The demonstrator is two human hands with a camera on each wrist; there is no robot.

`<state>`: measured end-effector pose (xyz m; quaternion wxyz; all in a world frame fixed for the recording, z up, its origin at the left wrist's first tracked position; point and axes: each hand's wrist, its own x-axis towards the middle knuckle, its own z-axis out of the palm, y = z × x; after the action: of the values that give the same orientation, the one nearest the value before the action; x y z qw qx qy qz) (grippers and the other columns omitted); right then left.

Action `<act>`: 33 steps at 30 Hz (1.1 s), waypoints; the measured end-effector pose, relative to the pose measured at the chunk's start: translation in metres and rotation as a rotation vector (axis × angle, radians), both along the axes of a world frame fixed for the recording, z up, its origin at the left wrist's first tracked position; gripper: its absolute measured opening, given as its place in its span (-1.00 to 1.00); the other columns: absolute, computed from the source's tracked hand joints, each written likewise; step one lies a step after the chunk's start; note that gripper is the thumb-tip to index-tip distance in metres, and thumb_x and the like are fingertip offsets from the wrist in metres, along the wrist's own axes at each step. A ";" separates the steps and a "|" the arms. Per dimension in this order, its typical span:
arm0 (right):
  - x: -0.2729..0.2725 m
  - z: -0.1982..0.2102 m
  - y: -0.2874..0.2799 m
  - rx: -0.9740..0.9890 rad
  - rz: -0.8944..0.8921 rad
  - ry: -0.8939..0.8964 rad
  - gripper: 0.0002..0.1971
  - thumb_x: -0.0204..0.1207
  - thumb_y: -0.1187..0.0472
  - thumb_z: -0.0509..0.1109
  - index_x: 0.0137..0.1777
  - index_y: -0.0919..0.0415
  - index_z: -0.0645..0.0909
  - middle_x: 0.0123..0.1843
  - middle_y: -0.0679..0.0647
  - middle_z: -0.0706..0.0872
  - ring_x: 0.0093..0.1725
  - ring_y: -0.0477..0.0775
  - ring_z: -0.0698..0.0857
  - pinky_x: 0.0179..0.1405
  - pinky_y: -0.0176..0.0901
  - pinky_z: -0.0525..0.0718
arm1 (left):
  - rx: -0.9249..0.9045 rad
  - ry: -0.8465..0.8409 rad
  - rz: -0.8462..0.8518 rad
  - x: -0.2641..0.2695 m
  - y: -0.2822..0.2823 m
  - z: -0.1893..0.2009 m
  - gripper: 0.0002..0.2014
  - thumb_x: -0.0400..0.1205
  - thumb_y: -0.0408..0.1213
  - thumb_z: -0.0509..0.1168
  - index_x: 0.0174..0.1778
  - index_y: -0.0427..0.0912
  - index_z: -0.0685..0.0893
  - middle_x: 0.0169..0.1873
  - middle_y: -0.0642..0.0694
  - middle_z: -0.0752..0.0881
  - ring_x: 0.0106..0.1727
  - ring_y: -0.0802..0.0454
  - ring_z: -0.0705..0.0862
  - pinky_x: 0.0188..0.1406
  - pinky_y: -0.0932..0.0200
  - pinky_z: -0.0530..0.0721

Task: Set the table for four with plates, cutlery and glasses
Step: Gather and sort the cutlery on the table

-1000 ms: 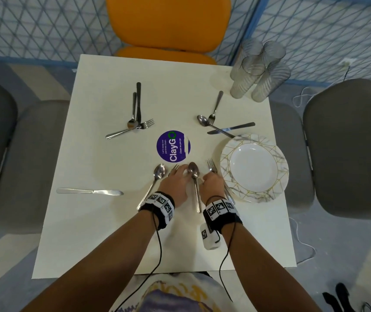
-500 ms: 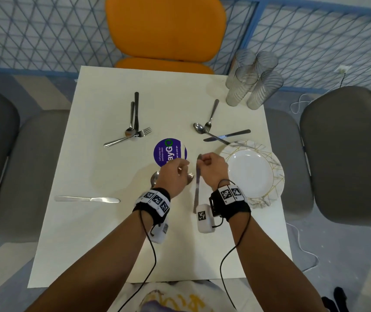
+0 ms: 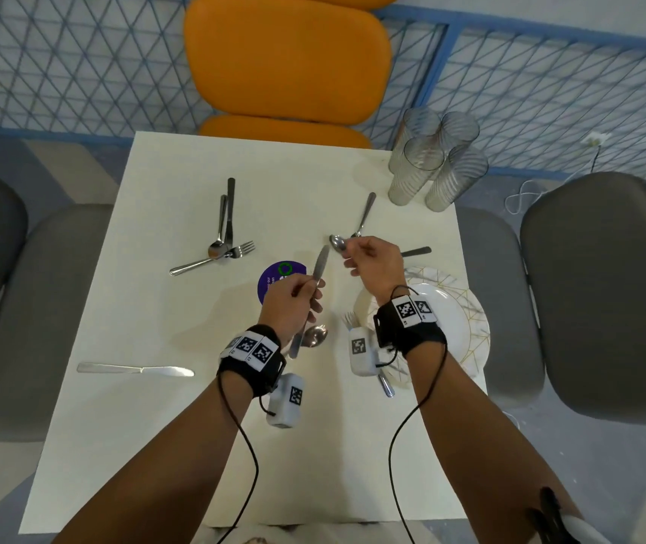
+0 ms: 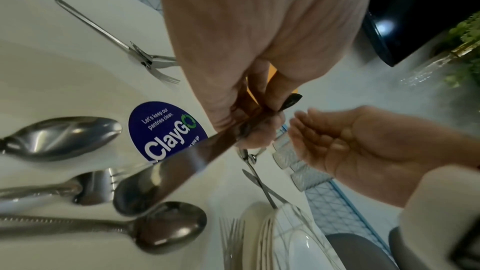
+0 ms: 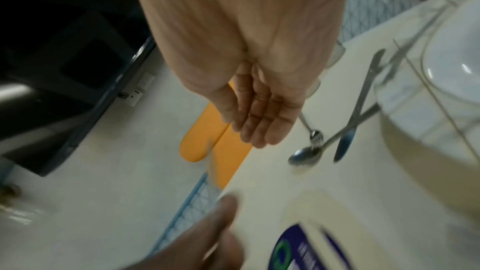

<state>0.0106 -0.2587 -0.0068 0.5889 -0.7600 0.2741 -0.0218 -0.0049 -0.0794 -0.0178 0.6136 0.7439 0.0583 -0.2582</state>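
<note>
My left hand (image 3: 305, 290) grips a table knife (image 3: 320, 265) by the middle above the white table (image 3: 148, 445), blade pointing away; the left wrist view shows the knife (image 4: 166, 180) pinched by the left hand (image 4: 259, 124). My right hand (image 3: 358, 255) hovers with straight fingers and holds nothing, confirmed in the right wrist view (image 5: 259, 126). Under it lie a spoon (image 3: 338, 243), a fork and a knife (image 3: 415, 252). A stack of white plates (image 3: 462, 331) sits at the right edge. Several glasses (image 3: 431, 162) stand at the far right corner.
Two spoons (image 4: 64, 137) (image 4: 168, 227) and forks (image 4: 232, 239) lie near the ClayGo sticker (image 4: 166, 130). Another cutlery group (image 3: 221, 245) lies far left, and a lone knife (image 3: 135, 370) near left. An orange chair (image 3: 286, 56) and grey chairs (image 3: 604, 292) surround the table.
Both hands rose from the table. The knife held upright in my right hand half a second ago is now in my left hand, and the right hand has let go and moved away.
</note>
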 end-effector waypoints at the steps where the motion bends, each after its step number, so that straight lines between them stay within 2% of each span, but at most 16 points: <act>1: 0.006 -0.003 -0.010 -0.105 0.035 0.018 -0.86 0.60 0.25 0.41 0.02 0.20 0.80 -0.10 0.08 0.87 -0.18 0.00 0.83 -0.04 -0.04 0.82 | -0.012 0.012 0.022 0.003 0.001 -0.002 -0.78 0.84 -0.34 0.20 0.07 -0.25 0.76 -0.22 -0.14 0.78 -0.33 0.03 0.75 -0.36 0.12 0.72; 3: 0.019 -0.012 -0.029 -0.406 0.232 0.140 -0.81 0.61 0.25 0.37 0.09 0.12 0.82 0.04 0.04 0.85 -0.01 0.01 0.80 0.11 -0.16 0.72 | -0.031 0.037 0.066 0.008 0.004 -0.004 -0.79 0.84 -0.33 0.20 0.05 -0.25 0.74 -0.24 -0.14 0.82 -0.30 -0.07 0.79 -0.32 0.02 0.71; 6: 0.032 -0.023 -0.036 -0.810 0.617 0.463 -0.69 0.67 0.19 0.22 0.29 0.19 0.70 0.28 0.19 0.73 0.26 0.22 0.68 0.25 -0.03 0.62 | -0.054 0.082 0.127 0.013 0.007 -0.005 -0.79 0.85 -0.31 0.20 0.06 -0.26 0.74 -0.27 -0.18 0.82 -0.32 -0.13 0.79 -0.25 -0.07 0.75; 8: 0.031 -0.029 -0.029 -0.988 0.731 0.580 -0.66 0.64 0.14 0.22 0.34 0.23 0.61 0.34 0.21 0.61 0.34 0.27 0.56 0.29 0.07 0.58 | -0.046 0.104 0.167 0.018 0.010 -0.004 -0.78 0.85 -0.32 0.21 0.03 -0.24 0.76 -0.28 -0.18 0.82 -0.36 -0.07 0.78 -0.23 -0.03 0.79; 10: 0.024 -0.038 -0.021 -1.123 0.769 0.619 -0.60 0.61 0.08 0.25 0.39 0.21 0.57 0.40 0.21 0.52 0.41 0.29 0.45 0.39 0.12 0.48 | -0.025 0.103 0.194 0.020 0.013 -0.004 -0.78 0.85 -0.30 0.22 0.02 -0.21 0.77 -0.28 -0.16 0.83 -0.41 0.01 0.77 -0.34 0.12 0.77; 12: 0.015 -0.048 -0.013 -1.223 0.795 0.624 -0.59 0.57 0.09 0.26 0.38 0.19 0.59 0.44 0.22 0.47 0.45 0.33 0.39 0.45 0.16 0.41 | 0.017 0.085 0.193 0.022 0.016 -0.008 -0.79 0.84 -0.26 0.24 0.03 -0.18 0.77 -0.25 -0.15 0.86 -0.38 0.00 0.79 -0.34 0.10 0.75; 17: 0.003 -0.056 0.009 -1.302 0.793 0.563 -0.61 0.48 0.16 0.26 0.29 0.17 0.64 0.48 0.29 0.43 0.45 0.38 0.35 0.48 0.25 0.35 | 0.030 0.070 0.210 0.023 0.026 -0.015 -0.81 0.83 -0.25 0.26 0.04 -0.18 0.77 -0.20 -0.18 0.87 -0.30 -0.14 0.81 -0.18 -0.08 0.81; 20: 0.005 -0.057 0.013 -1.298 0.714 0.546 -0.53 0.44 0.11 0.31 0.35 0.23 0.57 0.41 0.24 0.46 0.38 0.33 0.39 0.42 0.21 0.40 | 0.037 0.072 0.217 0.022 0.029 -0.015 -0.81 0.83 -0.25 0.26 0.07 -0.19 0.79 -0.20 -0.18 0.87 -0.31 -0.11 0.80 -0.25 -0.01 0.78; 23: 0.006 -0.058 0.012 -1.310 0.624 0.601 -0.58 0.45 0.11 0.33 0.30 0.21 0.61 0.35 0.18 0.49 0.33 0.28 0.41 0.35 0.14 0.41 | 0.034 0.080 0.224 0.020 0.032 -0.018 -0.80 0.83 -0.31 0.24 0.08 -0.21 0.79 -0.24 -0.16 0.86 -0.32 -0.12 0.79 -0.29 0.03 0.71; 25: 0.005 -0.058 0.016 -1.307 0.641 0.606 -0.60 0.46 0.12 0.32 0.29 0.18 0.62 0.38 0.19 0.48 0.37 0.30 0.40 0.38 0.17 0.38 | 0.028 0.090 0.230 0.018 0.033 -0.020 -0.79 0.82 -0.34 0.22 0.08 -0.21 0.79 -0.25 -0.16 0.85 -0.30 -0.15 0.79 -0.28 0.01 0.70; 28: 0.006 -0.063 0.026 -1.224 0.755 0.494 -0.49 0.45 0.15 0.30 0.45 0.04 0.55 0.44 0.22 0.43 0.46 0.37 0.34 0.47 0.30 0.33 | 0.019 0.105 0.242 0.017 0.035 -0.020 -0.79 0.82 -0.35 0.23 0.08 -0.23 0.79 -0.26 -0.15 0.85 -0.30 -0.14 0.78 -0.27 -0.01 0.73; 30: 0.008 -0.066 0.029 -1.131 0.783 0.420 -0.46 0.48 0.17 0.31 0.50 -0.06 0.50 0.43 0.18 0.43 0.46 0.36 0.34 0.48 0.29 0.34 | 0.021 0.107 0.244 0.017 0.037 -0.020 -0.80 0.83 -0.33 0.24 0.08 -0.24 0.78 -0.25 -0.18 0.85 -0.32 -0.11 0.78 -0.28 0.00 0.75; 33: 0.017 -0.070 0.025 -1.094 0.760 0.342 -0.49 0.50 0.25 0.38 0.47 0.11 0.51 0.44 0.14 0.45 0.44 0.27 0.40 0.47 0.18 0.46 | 0.036 0.110 0.247 0.017 0.041 -0.021 -0.80 0.83 -0.34 0.24 0.09 -0.28 0.77 -0.22 -0.23 0.85 -0.35 -0.07 0.79 -0.32 0.05 0.75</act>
<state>0.0274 -0.2333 -0.0765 0.0356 -0.9842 0.0274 0.1712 0.0122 -0.0385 -0.0385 0.6234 0.7265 0.1877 -0.2199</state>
